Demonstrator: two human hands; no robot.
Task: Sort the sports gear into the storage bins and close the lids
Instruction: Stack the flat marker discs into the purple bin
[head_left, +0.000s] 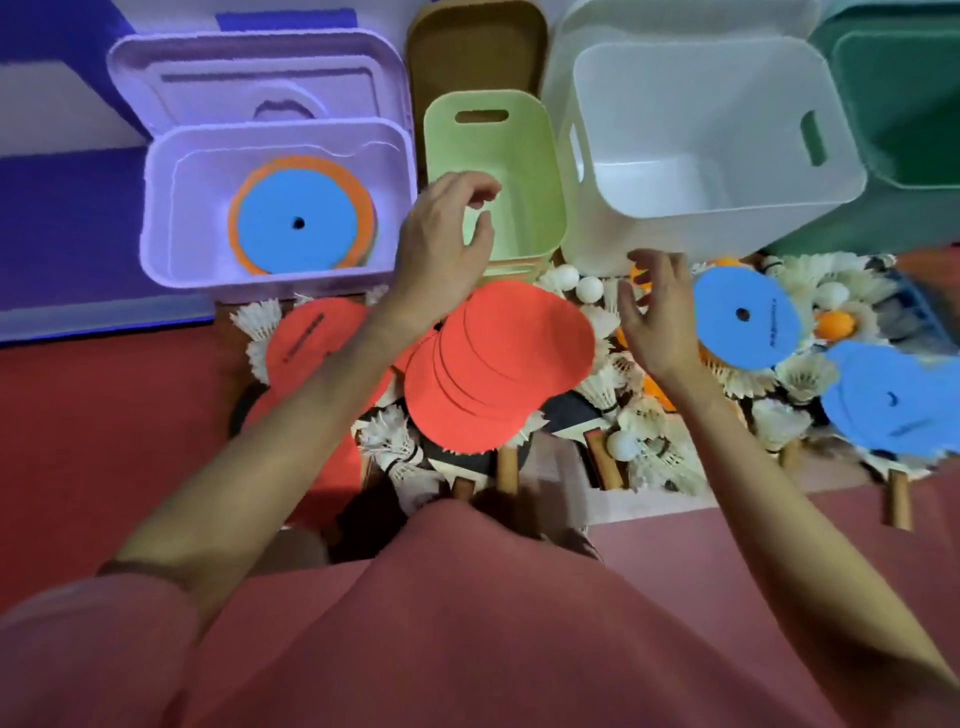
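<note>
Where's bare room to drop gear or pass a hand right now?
Free: white bin floor; green bin interior, as far as visible; purple bin floor around its disc stack; red floor left of the pile. Crowded: pile below the bins, red discs, blue disc, shuttlecocks, both hands above it.

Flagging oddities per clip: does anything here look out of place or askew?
Mostly expected clutter. The white bin sits tilted rather than flat, and the unsorted pile mixes shuttlecocks, balls and red discs.
</note>
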